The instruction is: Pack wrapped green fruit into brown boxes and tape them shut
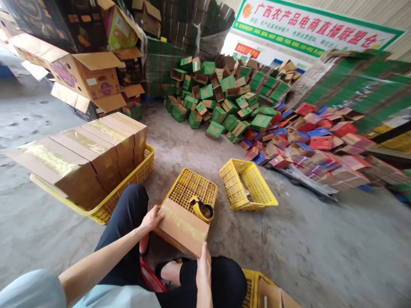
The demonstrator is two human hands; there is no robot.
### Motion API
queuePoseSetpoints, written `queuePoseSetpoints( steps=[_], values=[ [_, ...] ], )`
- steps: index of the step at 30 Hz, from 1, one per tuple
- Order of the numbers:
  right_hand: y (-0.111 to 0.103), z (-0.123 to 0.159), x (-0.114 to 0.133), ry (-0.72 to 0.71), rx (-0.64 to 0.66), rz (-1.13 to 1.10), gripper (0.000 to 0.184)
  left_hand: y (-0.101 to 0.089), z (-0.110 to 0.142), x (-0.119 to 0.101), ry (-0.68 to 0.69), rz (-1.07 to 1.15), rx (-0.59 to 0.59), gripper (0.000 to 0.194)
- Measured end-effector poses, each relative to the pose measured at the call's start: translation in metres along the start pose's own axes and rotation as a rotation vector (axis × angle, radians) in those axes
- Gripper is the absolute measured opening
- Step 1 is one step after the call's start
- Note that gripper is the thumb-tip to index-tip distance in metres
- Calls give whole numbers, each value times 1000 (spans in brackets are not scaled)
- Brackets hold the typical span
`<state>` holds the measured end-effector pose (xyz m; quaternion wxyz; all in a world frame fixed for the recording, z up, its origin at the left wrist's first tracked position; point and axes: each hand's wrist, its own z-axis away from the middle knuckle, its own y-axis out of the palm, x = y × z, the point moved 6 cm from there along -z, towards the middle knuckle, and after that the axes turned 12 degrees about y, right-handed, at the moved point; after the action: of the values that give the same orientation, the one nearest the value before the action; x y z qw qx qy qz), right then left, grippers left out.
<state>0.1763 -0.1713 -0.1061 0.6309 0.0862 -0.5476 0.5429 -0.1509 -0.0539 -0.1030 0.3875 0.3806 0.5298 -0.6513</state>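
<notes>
A taped brown cardboard box [181, 226] sits between my two hands at the near edge of an upturned yellow plastic crate [189, 184]. My left hand [152, 219] grips the box's left end, fingers over its top corner. At the opposite end my right hand [203, 263] presses against the side, thumb up near the top edge; its other fingers are partly hidden. Shiny clear-yellow tape runs along the box's top. Beyond the box, a yellow tape dispenser [201, 208] with a dark roll lies on the crate.
On the left, a yellow crate [149, 159] holds several taped cartons [80, 147]. Another yellow crate [247, 185] stands right of the work crate; one more [252, 280] is by my right knee. Green boxes [213, 129] and red and blue boxes [321, 142] are heaped behind. Large cartons [91, 77] are stacked back left.
</notes>
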Motion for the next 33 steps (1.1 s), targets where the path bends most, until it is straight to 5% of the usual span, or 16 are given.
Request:
queuePoseSetpoints(
  steps=[5,11,16,24,33],
  values=[
    [17,-5,-8,90,-2,135,118,7,6,4,78,-21,-8,36],
    [33,24,31,-342,-218,506,95,3,5,1,49,237,38,61],
    [69,49,44,-501,-135,726,82,-1,4,0,10,374,50,74],
    [123,61,77,-608,-11,784,73,-2,4,2,-8,365,54,77],
    [150,61,102,-696,81,842,67,-7,5,0,-22,337,28,75]
  ],
)
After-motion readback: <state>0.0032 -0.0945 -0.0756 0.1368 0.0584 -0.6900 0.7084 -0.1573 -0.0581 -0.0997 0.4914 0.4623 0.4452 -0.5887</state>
